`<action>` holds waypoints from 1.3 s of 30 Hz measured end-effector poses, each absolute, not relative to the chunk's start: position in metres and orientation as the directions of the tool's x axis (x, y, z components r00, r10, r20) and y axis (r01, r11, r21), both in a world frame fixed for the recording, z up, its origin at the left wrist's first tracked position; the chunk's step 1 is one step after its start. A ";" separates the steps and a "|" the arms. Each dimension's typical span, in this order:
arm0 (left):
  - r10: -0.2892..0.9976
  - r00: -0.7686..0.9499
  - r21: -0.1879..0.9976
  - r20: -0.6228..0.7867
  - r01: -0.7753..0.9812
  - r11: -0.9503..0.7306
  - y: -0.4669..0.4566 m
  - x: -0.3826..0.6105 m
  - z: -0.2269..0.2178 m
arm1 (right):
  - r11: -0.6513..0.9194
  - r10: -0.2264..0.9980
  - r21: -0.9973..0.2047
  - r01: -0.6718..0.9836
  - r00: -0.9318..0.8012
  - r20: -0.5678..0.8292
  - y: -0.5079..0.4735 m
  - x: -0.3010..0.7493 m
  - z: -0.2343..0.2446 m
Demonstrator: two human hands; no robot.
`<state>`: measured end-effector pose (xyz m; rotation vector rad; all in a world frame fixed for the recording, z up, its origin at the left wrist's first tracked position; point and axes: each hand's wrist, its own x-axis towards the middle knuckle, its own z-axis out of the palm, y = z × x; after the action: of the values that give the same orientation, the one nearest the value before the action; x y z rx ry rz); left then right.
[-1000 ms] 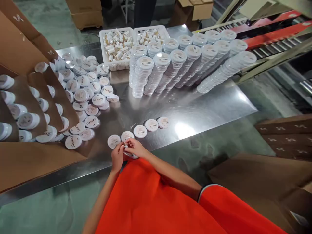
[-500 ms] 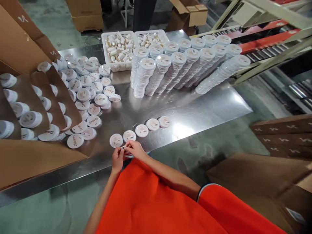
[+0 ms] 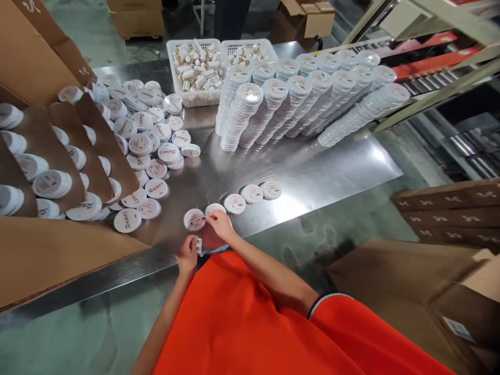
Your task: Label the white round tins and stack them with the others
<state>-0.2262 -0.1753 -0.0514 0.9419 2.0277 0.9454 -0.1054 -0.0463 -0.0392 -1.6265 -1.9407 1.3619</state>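
My left hand (image 3: 188, 256) is at the near edge of the steel table (image 3: 312, 166) and pinches a small strip of white labels (image 3: 199, 246). My right hand (image 3: 220, 225) reaches forward, its fingertips pressing on the leftmost round white tin (image 3: 194, 219) in a short row of tins (image 3: 252, 193). Whether a label is under the fingers is hidden. My orange sleeves fill the bottom of the view.
A heap of loose white tins (image 3: 148, 140) spills from an open cardboard box (image 3: 42, 156) at left. Tall leaning stacks of tins (image 3: 297, 101) stand at the back, behind them two white baskets (image 3: 197, 65) of small bottles. Cardboard boxes (image 3: 449, 208) sit at right.
My hands were together over the label strip near the table edge. They have parted: the right hand moved forward onto the leftmost tin, the left stayed back with the strip.
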 end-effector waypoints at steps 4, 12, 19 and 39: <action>0.948 -0.250 0.775 -0.196 0.552 0.306 -0.165 -0.232 -0.052 | 0.107 0.817 -0.570 0.815 -0.398 -0.417 -0.027 -0.120 -0.042; 0.961 -0.096 0.497 -0.261 0.840 0.219 -0.157 -0.227 -0.051 | 0.097 0.799 -0.419 0.903 -0.322 -0.508 -0.034 -0.136 -0.042; 0.956 -0.100 0.507 -0.276 0.830 0.233 -0.157 -0.227 -0.053 | 0.100 0.802 -0.375 0.922 -0.298 -0.518 -0.036 -0.140 -0.040; 0.955 -0.173 0.531 -0.242 0.800 0.280 -0.160 -0.226 -0.073 | 0.188 0.779 -0.228 0.955 -0.286 -0.558 -0.014 -0.151 -0.031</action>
<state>-0.2264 -0.1602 -0.0734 1.5700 2.0268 0.3848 -0.1512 -0.0142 -0.0308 -2.0198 -2.6458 0.9612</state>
